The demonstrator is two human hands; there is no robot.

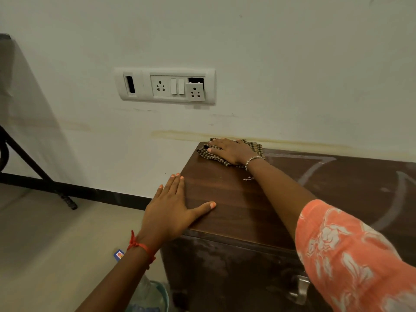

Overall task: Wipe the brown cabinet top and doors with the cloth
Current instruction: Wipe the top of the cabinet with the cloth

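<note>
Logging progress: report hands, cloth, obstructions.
Right hand flat on cloth, far left corner of cabinet top. Left hand flat on near left edge. Dust streaks to the right.

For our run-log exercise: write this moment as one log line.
step: wiping cabinet top | right hand: flat on cloth, far left corner | left hand: flat on near left edge | door: dusty

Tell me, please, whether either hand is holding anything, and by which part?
Nothing is gripped. The right hand presses flat on the checked cloth at the far corner of the cabinet top; the left hand rests flat on its left edge.
</note>
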